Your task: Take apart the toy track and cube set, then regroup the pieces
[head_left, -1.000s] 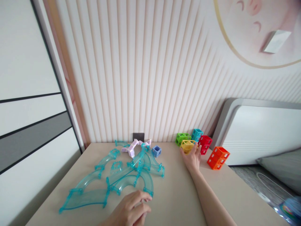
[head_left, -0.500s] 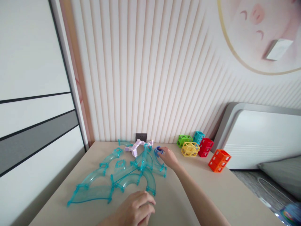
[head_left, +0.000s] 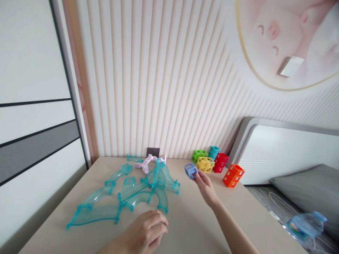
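Observation:
My right hand (head_left: 206,187) pinches a blue-violet cube frame (head_left: 190,170) between thumb and fingers, held in front of the yellow block (head_left: 205,164). Curled and closed, my left hand (head_left: 148,229) rests near the table's front; nothing shows in its fingers. Just beyond it lie teal translucent track pieces (head_left: 96,215), some curved and some overlapping in a pile. A pale lilac branching piece (head_left: 145,164) lies behind the pile, close to the wall.
On the right of the table (head_left: 193,218) stand green (head_left: 199,155), teal (head_left: 214,152), red (head_left: 220,162) and orange (head_left: 233,175) block frames. A wall socket (head_left: 153,152) is behind. A plastic bottle (head_left: 307,225) lies at the lower right, beyond the table edge.
My right hand has lifted the blue-violet cube from beside the teal pile and carried it to the right. My left hand stays curled near the front. The camera view has shifted somewhat.

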{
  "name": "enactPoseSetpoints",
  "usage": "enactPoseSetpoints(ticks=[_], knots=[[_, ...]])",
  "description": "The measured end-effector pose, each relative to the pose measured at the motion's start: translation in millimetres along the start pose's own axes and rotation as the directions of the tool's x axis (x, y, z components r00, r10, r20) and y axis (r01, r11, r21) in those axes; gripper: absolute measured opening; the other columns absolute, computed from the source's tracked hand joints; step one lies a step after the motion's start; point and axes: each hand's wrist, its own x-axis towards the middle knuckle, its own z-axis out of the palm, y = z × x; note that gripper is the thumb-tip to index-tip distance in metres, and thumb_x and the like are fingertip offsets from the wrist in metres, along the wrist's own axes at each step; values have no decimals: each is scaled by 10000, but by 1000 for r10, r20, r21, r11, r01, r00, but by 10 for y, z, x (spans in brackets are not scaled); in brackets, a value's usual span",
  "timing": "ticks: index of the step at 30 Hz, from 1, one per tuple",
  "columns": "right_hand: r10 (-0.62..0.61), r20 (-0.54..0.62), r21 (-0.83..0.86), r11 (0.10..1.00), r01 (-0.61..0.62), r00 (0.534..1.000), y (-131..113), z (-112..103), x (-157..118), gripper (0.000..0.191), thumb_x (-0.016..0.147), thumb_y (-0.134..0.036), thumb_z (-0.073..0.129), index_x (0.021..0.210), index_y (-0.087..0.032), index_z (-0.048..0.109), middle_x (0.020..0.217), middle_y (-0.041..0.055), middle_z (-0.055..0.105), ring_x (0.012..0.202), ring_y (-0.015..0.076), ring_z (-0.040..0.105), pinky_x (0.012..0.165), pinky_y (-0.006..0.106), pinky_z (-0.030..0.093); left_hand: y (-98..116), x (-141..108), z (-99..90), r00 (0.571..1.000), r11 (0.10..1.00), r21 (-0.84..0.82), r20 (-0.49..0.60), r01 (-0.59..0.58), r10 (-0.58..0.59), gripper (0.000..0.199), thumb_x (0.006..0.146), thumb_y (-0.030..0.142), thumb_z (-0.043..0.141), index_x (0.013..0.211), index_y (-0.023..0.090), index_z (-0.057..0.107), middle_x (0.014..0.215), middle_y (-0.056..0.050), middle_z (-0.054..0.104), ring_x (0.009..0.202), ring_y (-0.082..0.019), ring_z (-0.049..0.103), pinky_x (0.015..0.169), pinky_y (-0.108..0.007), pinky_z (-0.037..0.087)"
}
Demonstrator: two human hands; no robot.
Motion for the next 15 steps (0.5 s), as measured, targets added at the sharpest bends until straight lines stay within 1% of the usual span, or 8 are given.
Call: enactPoseSetpoints(ticks=[2,3,5,6,9,11,13,15], knots=[[-21,-16,-94,995,19,1000,-46,-221,-204,440,837,-629,686,910,-198,741,1115,138,729,1019,310,686,821,426,606,1,0,-3,1000,1000,0,8,21,-21,283,842,3,502,1011,195,624,985,-63,722,890,-174,684,881,-285,575],[-45,-57,-221,975,31,997,-41,-356,-301,439,836,-629,680,915,-203,748,1177,150,706,1005,317,682,723,399,618,0,-3,-1,1000,1000,-1,7,26,-26,283,843,3,499,1009,195,626,984,-61,720,888,-171,684,891,-290,575],[-63,-184,-455,890,-28,981,26,-672,-474,475,841,-653,637,995,-215,739,1215,155,680,874,299,691,527,351,584,-5,-10,8,999,999,-9,5,38,-38,282,848,6,494,1006,196,630,981,-59,713,883,-167,683,901,-294,577],[-76,-261,-525,848,-75,962,77,-848,-546,501,839,-673,610,999,-214,733,1181,153,687,812,282,692,513,348,574,-7,-14,15,999,999,-14,5,41,-41,281,851,7,491,1004,196,632,978,-58,711,880,-165,683,900,-291,578],[-94,-449,-651,715,-254,888,232,-1374,-699,591,827,-733,527,986,-198,720,1108,153,699,734,268,688,638,420,589,-8,-20,37,999,998,-27,10,50,-50,274,857,10,490,997,195,636,981,-56,705,880,-163,685,895,-285,579],[-109,-499,-716,610,-338,860,299,-1650,-760,644,818,-762,468,962,-187,720,1046,158,704,769,302,690,709,464,570,-2,-17,46,998,998,-35,17,54,-54,280,857,6,488,996,197,639,982,-55,703,880,-162,685,879,-274,580],[-94,-528,-742,535,-404,844,340,-1820,-808,658,819,-757,435,978,-185,719,1014,159,706,820,329,692,747,479,550,7,-9,44,998,998,-39,20,54,-54,287,858,1,483,995,199,640,977,-52,703,878,-162,686,862,-263,580],[-55,-531,-752,492,-440,846,376,-1892,-852,638,826,-729,424,1033,-198,712,1048,155,709,877,344,696,762,476,541,15,1,33,998,998,-34,17,54,-53,291,862,-2,476,992,201,639,973,-51,704,878,-161,688,854,-256,579]])
